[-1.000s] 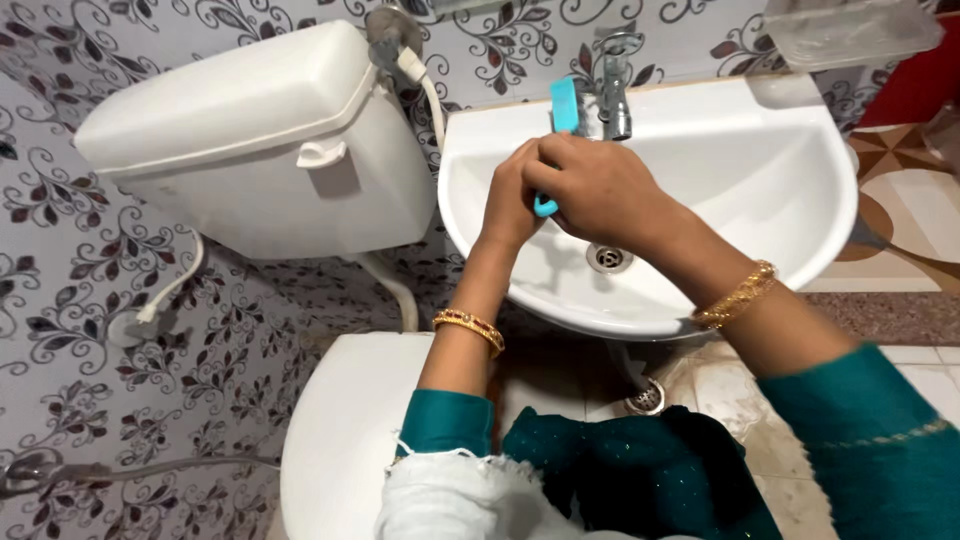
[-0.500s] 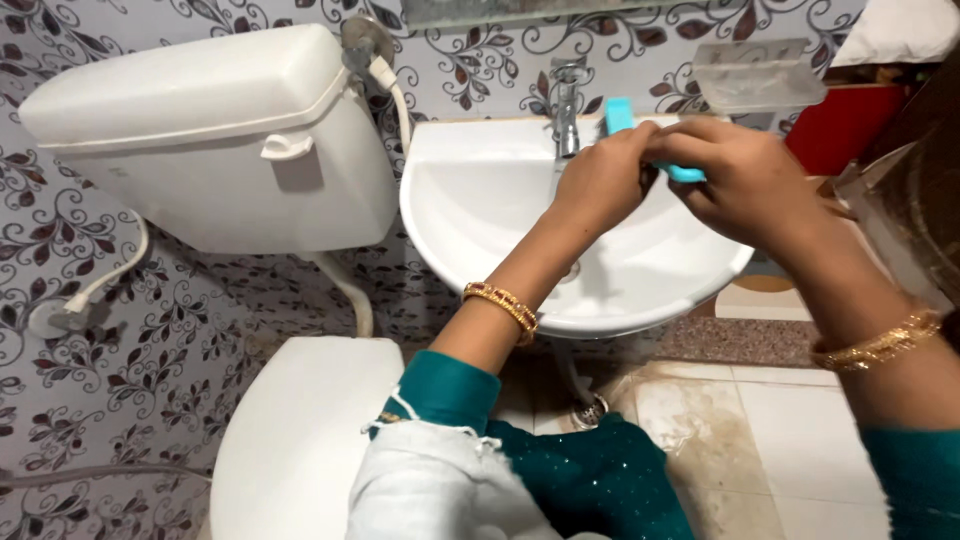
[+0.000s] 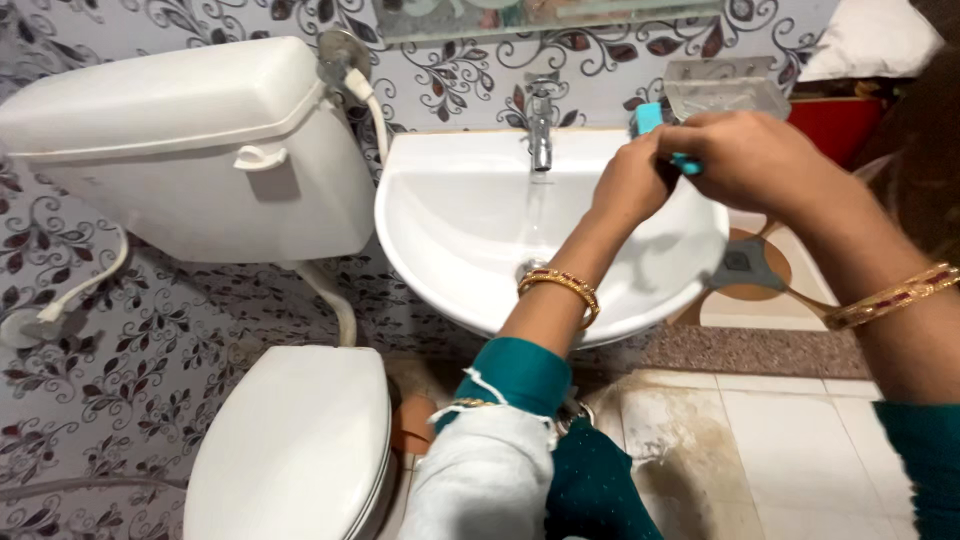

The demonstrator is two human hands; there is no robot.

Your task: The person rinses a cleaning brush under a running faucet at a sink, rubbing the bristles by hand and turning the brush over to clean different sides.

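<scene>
My left hand (image 3: 628,185) and right hand (image 3: 745,160) clamped a blue brush (image 3: 660,135), its long axis tilted, head toward eleven o'clock, over the washbasin (image 3: 450,230).

A small turquoise brush (image 3: 652,122), gripped upright, sticks up above the basin's right rim.

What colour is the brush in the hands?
Light blue brush, clearest in the head view.

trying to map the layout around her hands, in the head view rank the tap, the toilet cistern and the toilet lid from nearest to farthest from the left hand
1. Tap: just left of the left hand, at the back rim of the sink.
2. Toilet cistern: further left, on the wall beyond the sink.
3. Toilet lid: farthest, low at the left near the floor.
</scene>
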